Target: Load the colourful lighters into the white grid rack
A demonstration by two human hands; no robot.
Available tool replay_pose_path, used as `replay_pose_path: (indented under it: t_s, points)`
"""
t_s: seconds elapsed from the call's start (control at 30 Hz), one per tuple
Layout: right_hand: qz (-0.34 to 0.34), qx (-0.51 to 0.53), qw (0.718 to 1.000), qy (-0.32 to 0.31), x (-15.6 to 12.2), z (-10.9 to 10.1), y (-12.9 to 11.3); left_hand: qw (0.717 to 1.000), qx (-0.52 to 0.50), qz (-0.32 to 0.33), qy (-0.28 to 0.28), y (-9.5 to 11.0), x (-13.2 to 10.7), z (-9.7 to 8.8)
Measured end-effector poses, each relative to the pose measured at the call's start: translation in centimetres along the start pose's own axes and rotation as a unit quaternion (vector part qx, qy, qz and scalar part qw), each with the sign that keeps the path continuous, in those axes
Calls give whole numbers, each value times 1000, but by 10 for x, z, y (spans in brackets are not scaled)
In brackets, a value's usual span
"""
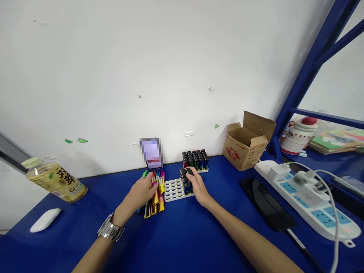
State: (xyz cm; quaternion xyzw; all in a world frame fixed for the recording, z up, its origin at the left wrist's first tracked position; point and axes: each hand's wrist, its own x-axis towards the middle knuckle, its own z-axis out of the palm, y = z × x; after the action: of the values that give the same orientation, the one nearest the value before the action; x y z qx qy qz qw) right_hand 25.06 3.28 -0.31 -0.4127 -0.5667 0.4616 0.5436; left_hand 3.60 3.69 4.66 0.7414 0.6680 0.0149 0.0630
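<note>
My left hand (141, 193), with a metal watch on its wrist, rests on a pile of shiny coloured lighter sleeves (156, 191) on the blue table; its fingers curl over one of them. To the right, my right hand (197, 186) is closed around a lighter (187, 175) standing in a white slotted tray (173, 189), whose right part holds several dark-capped lighters. Behind it stands a second tray full of lighters (195, 159).
An open cardboard box (247, 141) sits at the back right. A white power strip (307, 197) with cables and a black phone (267, 204) lie on the right. On the left are a tea bottle (55, 178) and a white mouse (45, 220). A blue rack stands far right.
</note>
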Motion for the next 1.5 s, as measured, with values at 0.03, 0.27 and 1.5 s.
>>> replay_pose_path:
  t_s: [0.03, 0.27, 1.5]
  points:
    - [1, 0, 1000, 1, 0, 0, 0, 1000, 10, 0, 7, 1, 0, 2]
    - [-5, 4, 1000, -4, 2, 0, 5, 992, 64, 50, 94, 16, -7, 2]
    - [-29, -14, 999, 15, 1, 1, -2, 945, -249, 112, 178, 82, -17, 22]
